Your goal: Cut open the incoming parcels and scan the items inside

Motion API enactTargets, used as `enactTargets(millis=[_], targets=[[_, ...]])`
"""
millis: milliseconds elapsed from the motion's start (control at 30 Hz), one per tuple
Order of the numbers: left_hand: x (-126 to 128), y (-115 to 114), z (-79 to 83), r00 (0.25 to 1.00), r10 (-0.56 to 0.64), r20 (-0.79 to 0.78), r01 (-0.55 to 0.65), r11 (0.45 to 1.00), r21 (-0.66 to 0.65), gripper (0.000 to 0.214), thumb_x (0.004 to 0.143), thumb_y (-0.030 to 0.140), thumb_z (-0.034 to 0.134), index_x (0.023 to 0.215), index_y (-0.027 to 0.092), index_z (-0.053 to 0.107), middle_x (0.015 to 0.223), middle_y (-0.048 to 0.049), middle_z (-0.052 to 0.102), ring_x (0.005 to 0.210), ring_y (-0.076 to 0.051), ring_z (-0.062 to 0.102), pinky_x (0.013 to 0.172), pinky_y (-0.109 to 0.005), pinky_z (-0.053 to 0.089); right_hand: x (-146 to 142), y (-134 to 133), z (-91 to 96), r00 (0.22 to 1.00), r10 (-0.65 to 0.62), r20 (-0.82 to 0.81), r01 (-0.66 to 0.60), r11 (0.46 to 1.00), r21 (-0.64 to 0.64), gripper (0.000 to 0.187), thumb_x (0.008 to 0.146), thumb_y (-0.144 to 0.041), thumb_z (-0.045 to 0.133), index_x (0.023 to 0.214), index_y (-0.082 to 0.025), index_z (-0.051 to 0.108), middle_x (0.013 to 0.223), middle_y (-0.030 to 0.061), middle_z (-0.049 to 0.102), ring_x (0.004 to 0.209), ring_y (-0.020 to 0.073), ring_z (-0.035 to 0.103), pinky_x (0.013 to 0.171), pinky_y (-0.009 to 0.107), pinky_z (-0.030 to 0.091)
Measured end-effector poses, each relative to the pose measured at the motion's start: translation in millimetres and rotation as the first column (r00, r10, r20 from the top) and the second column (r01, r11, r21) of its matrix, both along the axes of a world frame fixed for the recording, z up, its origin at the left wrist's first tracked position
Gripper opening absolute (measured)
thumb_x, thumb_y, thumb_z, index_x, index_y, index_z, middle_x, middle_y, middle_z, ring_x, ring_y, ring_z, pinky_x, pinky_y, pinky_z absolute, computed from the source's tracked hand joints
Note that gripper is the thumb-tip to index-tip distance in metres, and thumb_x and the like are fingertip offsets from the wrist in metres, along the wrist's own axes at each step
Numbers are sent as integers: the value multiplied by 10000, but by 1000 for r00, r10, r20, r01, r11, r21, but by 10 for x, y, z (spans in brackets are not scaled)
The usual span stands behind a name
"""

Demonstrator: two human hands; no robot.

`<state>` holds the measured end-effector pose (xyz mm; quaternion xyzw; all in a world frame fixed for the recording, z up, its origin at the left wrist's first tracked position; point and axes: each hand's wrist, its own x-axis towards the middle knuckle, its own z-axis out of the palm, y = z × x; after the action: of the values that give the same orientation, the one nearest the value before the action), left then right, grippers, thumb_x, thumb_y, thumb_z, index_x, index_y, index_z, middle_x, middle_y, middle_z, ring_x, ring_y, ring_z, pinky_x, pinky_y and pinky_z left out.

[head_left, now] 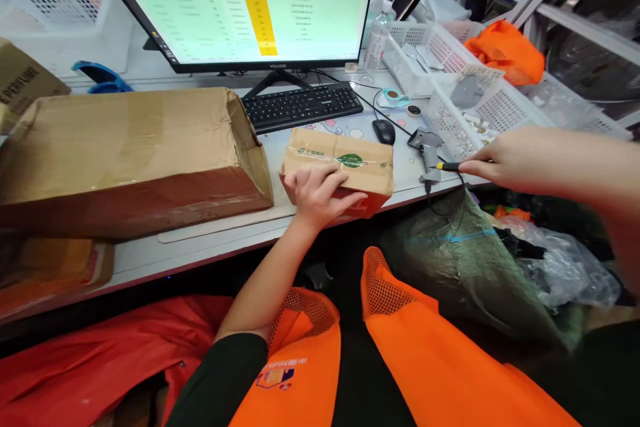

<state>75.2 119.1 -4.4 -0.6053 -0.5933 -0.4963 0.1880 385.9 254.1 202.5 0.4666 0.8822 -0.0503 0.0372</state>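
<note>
A small taped cardboard box with a green sticker sits at the desk's front edge. My left hand grips its near left corner, fingers curled over the top. To the right, my right hand pinches a thin tool with a yellow and black handle, its tip pointing left toward a grey barcode scanner lying on the desk.
A large open cardboard box lies on its side to the left. Behind are a keyboard, mouse, monitor, tape roll, water bottle and white baskets. Bags sit under the desk.
</note>
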Motion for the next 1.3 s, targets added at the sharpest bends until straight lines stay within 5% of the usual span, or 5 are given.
enactTargets(millis=[133,333,567,833,1300], targets=[[-282,-82,276,992,-125,9,125,992,19,831,942,934,214,788,264,680,980,-119,764,1033,-325,682,1156,-619,345,-32,31,-606,987,-118,108,126,989,-77,420,1065,-410,577,1324,-160,794,1275,182,790,1150,368,747,1045,505,565],[220,-505,532,991,-82,-103,64,984,-169,532,961,603,682,1279,177,698,1315,-164,732,1299,-348,670,1246,-592,395,-793,63,-1573,961,-72,-267,70,997,-19,533,1071,-338,494,1507,-66,632,1431,253,681,1357,357,645,1206,486,478],[205,-677,371,967,-26,-253,30,1000,9,384,1001,317,702,1350,157,681,1288,-165,776,1333,-349,701,1241,-567,461,-1027,-352,-1344,456,683,-571,-682,680,268,585,1046,-548,597,1547,-246,618,1624,125,577,1569,325,477,1312,577,382],[259,-724,320,975,10,-220,-17,999,-28,356,1053,271,642,1395,189,697,1365,-157,757,1352,-311,695,1253,-549,470,-1247,-282,-1468,323,756,-570,-706,593,388,382,1088,-415,546,1344,-257,781,1397,97,756,1452,291,620,1262,556,471],[392,-491,249,997,11,83,-34,958,283,324,1135,360,474,1195,237,768,1171,-85,827,1224,-249,753,1184,-533,511,-1597,-729,-1710,112,94,-989,-94,992,83,520,1108,-538,442,1010,-204,828,1016,117,837,1026,288,808,995,455,641]])
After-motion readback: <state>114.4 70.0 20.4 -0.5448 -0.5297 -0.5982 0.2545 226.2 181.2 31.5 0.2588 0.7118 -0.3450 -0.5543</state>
